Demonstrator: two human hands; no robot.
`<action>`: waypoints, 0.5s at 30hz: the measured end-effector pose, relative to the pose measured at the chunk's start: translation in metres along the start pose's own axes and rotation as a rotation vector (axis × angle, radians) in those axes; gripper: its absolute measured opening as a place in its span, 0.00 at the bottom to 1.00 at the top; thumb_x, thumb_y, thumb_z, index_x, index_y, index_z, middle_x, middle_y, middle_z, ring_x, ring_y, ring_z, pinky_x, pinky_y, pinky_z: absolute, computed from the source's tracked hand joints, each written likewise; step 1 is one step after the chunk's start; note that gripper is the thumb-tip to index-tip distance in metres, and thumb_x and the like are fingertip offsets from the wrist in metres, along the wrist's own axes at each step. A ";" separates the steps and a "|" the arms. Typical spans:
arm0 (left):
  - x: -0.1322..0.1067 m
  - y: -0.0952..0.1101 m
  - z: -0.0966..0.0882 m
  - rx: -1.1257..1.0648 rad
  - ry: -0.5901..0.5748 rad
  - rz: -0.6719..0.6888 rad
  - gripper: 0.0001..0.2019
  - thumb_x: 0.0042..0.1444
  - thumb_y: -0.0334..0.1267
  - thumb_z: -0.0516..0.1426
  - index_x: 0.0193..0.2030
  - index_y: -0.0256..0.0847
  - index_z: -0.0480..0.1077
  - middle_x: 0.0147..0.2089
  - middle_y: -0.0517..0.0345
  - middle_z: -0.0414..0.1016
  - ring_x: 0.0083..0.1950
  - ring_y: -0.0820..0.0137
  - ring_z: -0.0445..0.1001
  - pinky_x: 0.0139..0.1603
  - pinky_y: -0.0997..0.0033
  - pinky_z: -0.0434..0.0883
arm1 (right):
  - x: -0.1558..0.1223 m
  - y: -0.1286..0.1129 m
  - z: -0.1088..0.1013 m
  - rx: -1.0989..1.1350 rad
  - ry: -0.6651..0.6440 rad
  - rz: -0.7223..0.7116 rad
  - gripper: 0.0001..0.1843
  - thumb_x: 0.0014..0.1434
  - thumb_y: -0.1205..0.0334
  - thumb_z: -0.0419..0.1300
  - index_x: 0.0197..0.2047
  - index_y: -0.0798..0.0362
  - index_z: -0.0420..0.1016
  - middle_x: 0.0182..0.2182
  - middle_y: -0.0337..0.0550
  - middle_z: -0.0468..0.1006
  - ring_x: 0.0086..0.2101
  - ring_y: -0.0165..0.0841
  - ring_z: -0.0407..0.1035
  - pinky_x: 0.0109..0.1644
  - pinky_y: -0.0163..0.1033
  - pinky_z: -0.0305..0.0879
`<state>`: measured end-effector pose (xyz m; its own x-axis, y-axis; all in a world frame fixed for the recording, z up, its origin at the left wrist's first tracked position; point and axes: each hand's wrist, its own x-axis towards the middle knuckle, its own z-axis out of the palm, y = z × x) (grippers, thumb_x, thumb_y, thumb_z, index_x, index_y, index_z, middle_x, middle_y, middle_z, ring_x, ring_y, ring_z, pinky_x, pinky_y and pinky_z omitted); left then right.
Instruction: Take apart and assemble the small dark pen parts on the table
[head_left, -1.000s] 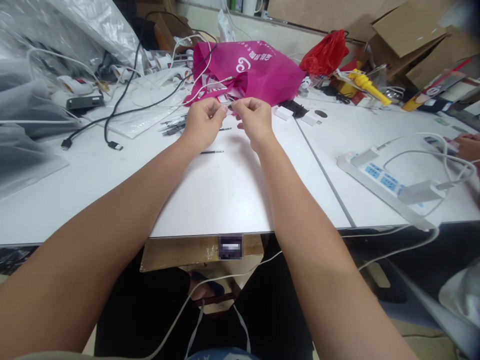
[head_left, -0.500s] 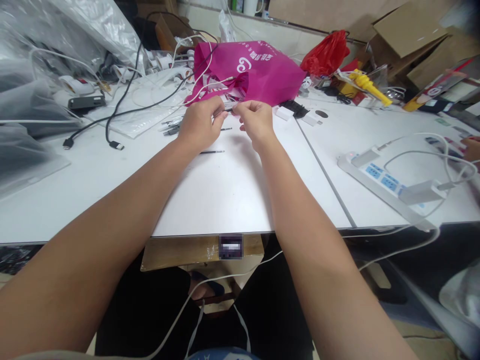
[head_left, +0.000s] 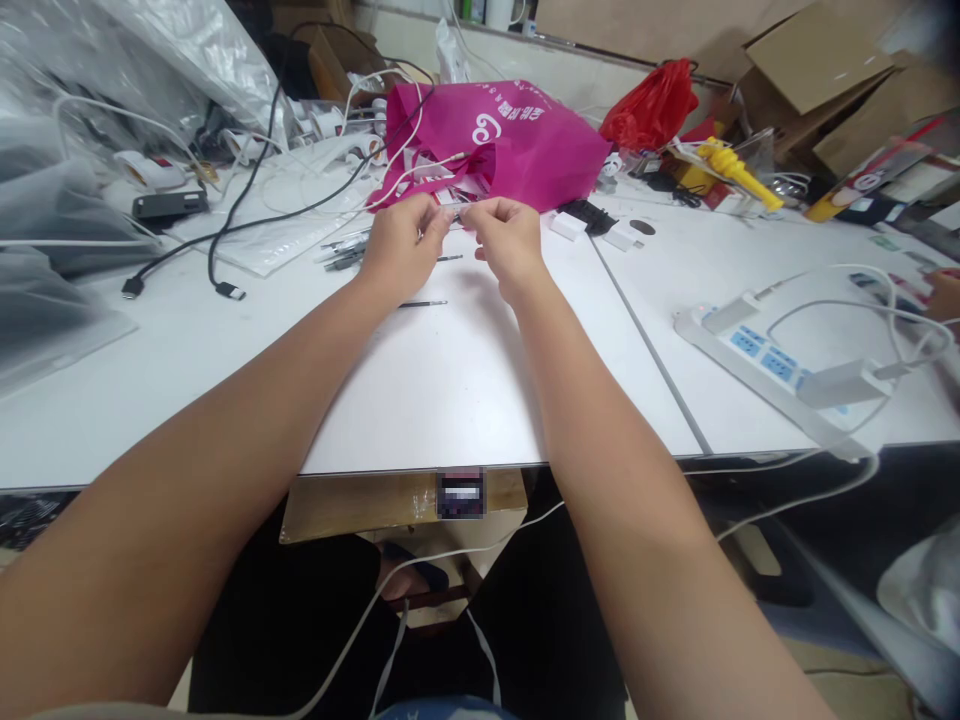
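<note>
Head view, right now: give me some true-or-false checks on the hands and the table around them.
1. The left hand and right hand are close together, fingertips pinched at a small item. True; it is too small to identify.
2. The right hand is gripping the power strip. False: the strip lies apart, off to its right.
3. A thin dark rod lies on the white table. True.
4. The pink bag sits nearer the person than both hands. False: it lies beyond them.
5. The red bag is right of the pink bag. True.
</note>
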<state>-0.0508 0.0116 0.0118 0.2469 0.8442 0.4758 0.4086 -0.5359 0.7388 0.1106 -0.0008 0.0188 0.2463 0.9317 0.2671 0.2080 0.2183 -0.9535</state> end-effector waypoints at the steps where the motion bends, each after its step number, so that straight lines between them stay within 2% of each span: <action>1: 0.001 0.000 0.001 -0.010 0.010 -0.012 0.18 0.77 0.48 0.55 0.33 0.47 0.68 0.27 0.63 0.69 0.34 0.68 0.63 0.45 0.62 0.61 | 0.000 0.000 0.001 0.006 -0.003 0.000 0.11 0.66 0.60 0.67 0.33 0.50 0.72 0.30 0.35 0.74 0.34 0.28 0.70 0.40 0.35 0.72; 6: 0.003 -0.001 0.005 -0.008 0.109 -0.001 0.18 0.74 0.44 0.60 0.30 0.46 0.67 0.26 0.62 0.70 0.30 0.68 0.64 0.38 0.61 0.59 | -0.004 -0.003 0.002 0.051 -0.033 0.026 0.12 0.66 0.57 0.68 0.34 0.49 0.70 0.32 0.37 0.76 0.35 0.29 0.73 0.40 0.34 0.74; 11: 0.004 -0.003 0.011 -0.143 0.134 -0.042 0.19 0.75 0.40 0.60 0.29 0.46 0.66 0.25 0.62 0.70 0.27 0.69 0.64 0.36 0.62 0.61 | -0.007 -0.006 0.003 0.168 -0.093 0.082 0.09 0.66 0.57 0.69 0.40 0.48 0.71 0.36 0.36 0.80 0.37 0.28 0.76 0.40 0.33 0.75; 13: 0.008 0.004 0.010 -0.115 0.131 -0.059 0.20 0.76 0.40 0.60 0.29 0.46 0.65 0.25 0.62 0.69 0.28 0.68 0.64 0.37 0.62 0.62 | -0.004 -0.003 0.003 0.184 -0.079 0.091 0.10 0.66 0.56 0.69 0.41 0.47 0.71 0.35 0.36 0.80 0.37 0.29 0.77 0.41 0.34 0.76; 15: 0.005 0.023 0.005 -0.007 0.164 -0.015 0.20 0.74 0.38 0.61 0.29 0.47 0.63 0.27 0.62 0.66 0.30 0.67 0.64 0.39 0.61 0.61 | 0.001 0.004 0.003 0.189 -0.048 0.084 0.12 0.66 0.54 0.70 0.41 0.48 0.71 0.34 0.36 0.80 0.37 0.29 0.77 0.42 0.35 0.77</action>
<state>-0.0355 0.0038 0.0289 0.0934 0.8392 0.5358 0.4050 -0.5236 0.7495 0.1091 0.0022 0.0149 0.2091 0.9606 0.1831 0.0064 0.1858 -0.9826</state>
